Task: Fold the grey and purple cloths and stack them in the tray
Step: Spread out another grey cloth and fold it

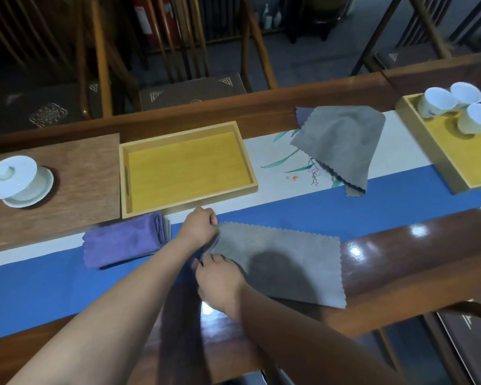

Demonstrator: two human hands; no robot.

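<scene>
A grey cloth [286,262] lies flat on the blue runner in front of me. My left hand [199,226] pinches its far left corner. My right hand [218,282] grips its near left edge. A folded purple cloth [122,241] rests to the left, just below the wooden tray [188,129], which has a yellow floor and nothing in it. Another grey cloth [339,143] lies loosely spread at the back right, with a purple edge [303,115] showing beneath its far left corner.
A white lidded cup on a saucer [17,180] stands at far left on a wooden board. A second tray [428,151] with three white cups [461,107] sits at far right. Wooden chairs line the far side of the table.
</scene>
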